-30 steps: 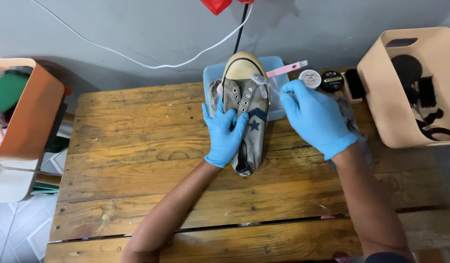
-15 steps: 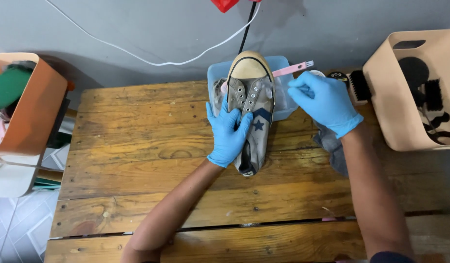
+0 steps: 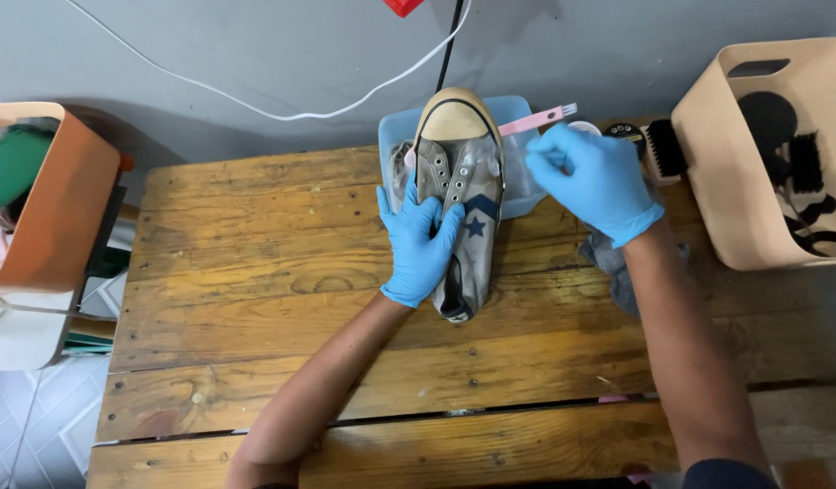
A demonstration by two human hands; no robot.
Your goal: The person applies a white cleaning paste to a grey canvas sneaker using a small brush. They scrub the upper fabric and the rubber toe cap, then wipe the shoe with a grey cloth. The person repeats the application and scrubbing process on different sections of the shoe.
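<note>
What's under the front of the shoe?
A light blue plastic tub sits under the toe of the grey shoe. The shoe covers most of its inside, so its contents cannot be seen clearly.

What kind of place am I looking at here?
Probably a small shoe-cleaning workstation: gloved hands work a grey sneaker over a blue plastic tub on a rough wooden table, with a beige brush basket alongside.

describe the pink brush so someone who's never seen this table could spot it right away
Start at the wooden table and go to its far edge, where a grey sneaker rests over a pale blue tub. The pink brush lies across the tub's right rim, just beyond the right hand. Unlike the dark brush nearby, it is thin, long-handled and pink.
</note>
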